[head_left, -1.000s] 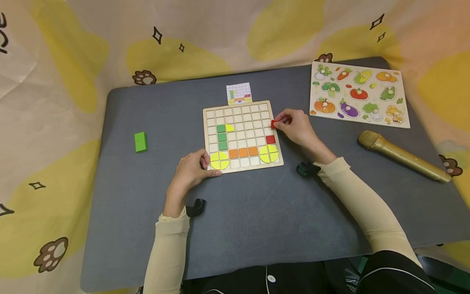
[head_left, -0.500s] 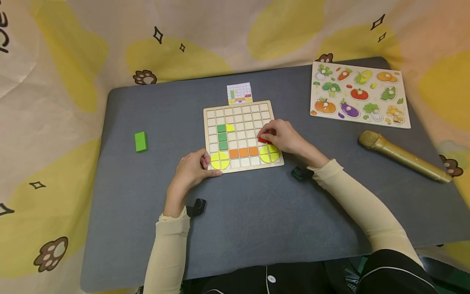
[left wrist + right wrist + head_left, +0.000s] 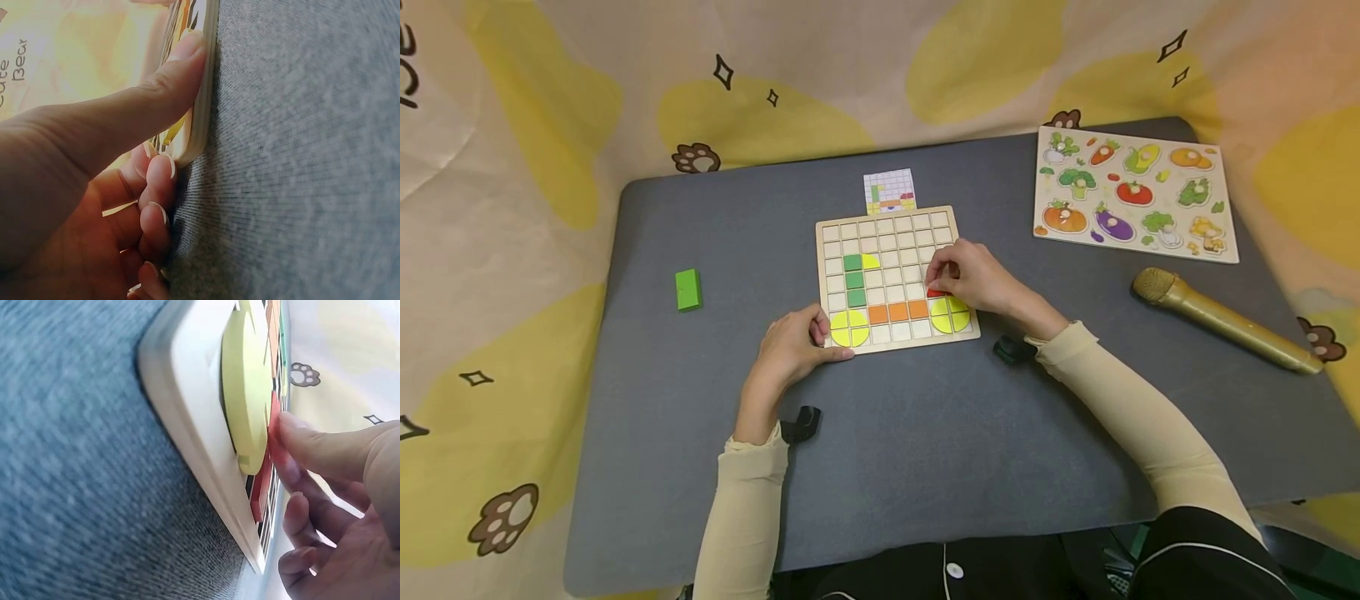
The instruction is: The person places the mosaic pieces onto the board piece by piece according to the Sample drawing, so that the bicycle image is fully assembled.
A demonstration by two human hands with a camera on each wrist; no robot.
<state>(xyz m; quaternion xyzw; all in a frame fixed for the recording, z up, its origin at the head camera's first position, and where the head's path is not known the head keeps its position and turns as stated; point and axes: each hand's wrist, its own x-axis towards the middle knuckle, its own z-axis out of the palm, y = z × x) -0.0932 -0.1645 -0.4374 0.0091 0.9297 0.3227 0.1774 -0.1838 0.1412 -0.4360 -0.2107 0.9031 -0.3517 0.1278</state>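
Observation:
In the head view, a wooden grid board (image 3: pixel 891 275) lies on the table, bearing yellow, green, orange and red tiles. My left hand (image 3: pixel 786 346) holds its near left corner, thumb along the front edge and fingers at the left side; the left wrist view shows this thumb (image 3: pixel 169 69) against the rim. With thumb and forefinger, my right hand (image 3: pixel 981 279) pinches a red tile (image 3: pixel 274 415), set down on the board beside another red tile (image 3: pixel 261 497). The hand partly hides both from above. Two yellow circles of quarter pieces (image 3: pixel 950 314) (image 3: pixel 849 328) sit at the lower corners.
A small patterned card (image 3: pixel 889 187) lies at the board's far edge. Left on the grey table (image 3: pixel 887 450) is a green block (image 3: pixel 688 290). To the right are a vegetable puzzle board (image 3: pixel 1135 192) and a gold microphone (image 3: pixel 1225 321).
My right hand has moved left and nearer from the board's right edge, bringing the red tile down beside the other red one. My left hand has stayed at the corner.

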